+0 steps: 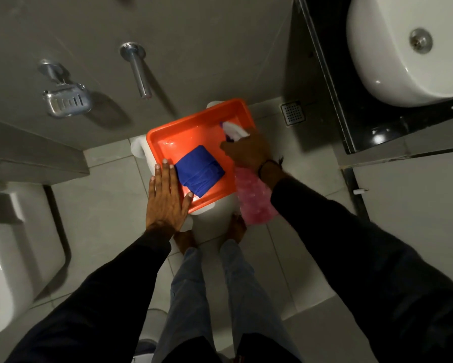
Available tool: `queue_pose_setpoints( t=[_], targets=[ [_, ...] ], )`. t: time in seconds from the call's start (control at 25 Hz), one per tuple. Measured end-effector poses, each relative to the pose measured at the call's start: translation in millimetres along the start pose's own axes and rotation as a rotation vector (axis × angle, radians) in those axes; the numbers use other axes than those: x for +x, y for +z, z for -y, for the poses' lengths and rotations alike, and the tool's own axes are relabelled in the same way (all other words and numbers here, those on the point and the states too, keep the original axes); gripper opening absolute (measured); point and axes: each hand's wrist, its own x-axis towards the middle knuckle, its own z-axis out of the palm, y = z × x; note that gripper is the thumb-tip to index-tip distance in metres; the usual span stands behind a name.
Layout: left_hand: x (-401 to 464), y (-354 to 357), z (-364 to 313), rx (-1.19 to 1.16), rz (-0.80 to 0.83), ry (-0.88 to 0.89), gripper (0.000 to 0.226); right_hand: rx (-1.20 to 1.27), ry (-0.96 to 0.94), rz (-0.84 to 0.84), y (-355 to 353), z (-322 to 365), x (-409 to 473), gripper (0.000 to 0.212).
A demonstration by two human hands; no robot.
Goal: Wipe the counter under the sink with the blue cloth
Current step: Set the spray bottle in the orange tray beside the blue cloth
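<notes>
Resting flat with fingers spread, my left hand (165,197) lies on the near rim of the orange tray (194,121), which sits on a white stool (214,226). The folded blue cloth (199,171) lies inside the tray, just beside my fingertips. My right hand (249,150) is wrapped around the neck of a pink spray bottle (254,203) with a white trigger head; no label is readable. The black surface (351,113) under the white sink (393,48) stands well apart, to my right.

My sleeves (351,231) are long and black; a dark band (268,165) circles my right wrist, and I wear pale grey trousers (191,297), feet bare.
</notes>
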Motion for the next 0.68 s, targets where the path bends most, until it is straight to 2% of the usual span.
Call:
queue_pose_setpoints(
  t=[0.08,0.12,0.2,0.28,0.4,0.52,0.6,0.68],
  targets=[
    [-0.2,-0.4,-1.1,0.004,0.013,-0.005,0.086,0.24,0.03,-0.297,-24.5,15.8,9.2,0.02],
    [-0.9,0.2,-1.0,0.011,0.013,-0.007,0.085,0.25,-0.037,-0.418,-32.1,22.8,9.3,0.006],
    [-0.9,-0.1,-0.8,0.025,0.007,-0.009,0.085,0.256,-0.205,-0.549,-35.0,26.7,6.2,0.004],
    [-0.6,-1.0,-0.7,0.032,0.003,-0.005,0.085,0.24,-0.269,-0.563,-21.7,15.1,4.4,0.019],
    [-0.3,-0.5,-0.2,0.041,-0.004,0.005,0.086,0.182,-0.272,-0.534,5.3,-15.7,1.5,0.022],
    [-0.6,-2.9,-0.7,0.067,0.011,0.005,0.086,0.197,-0.245,-0.463,5.6,-27.5,2.8,0.035],
    [-1.7,-8.2,-3.1,0.07,0.03,0.008,0.086,0.19,-0.133,-0.429,5.2,-27.0,-7.8,0.042],
    [-2.7,-14.7,-5.5,0.066,0.036,0.021,0.081,0.193,0.082,-0.396,16.0,-41.8,-34.1,0.053]
  ],
)
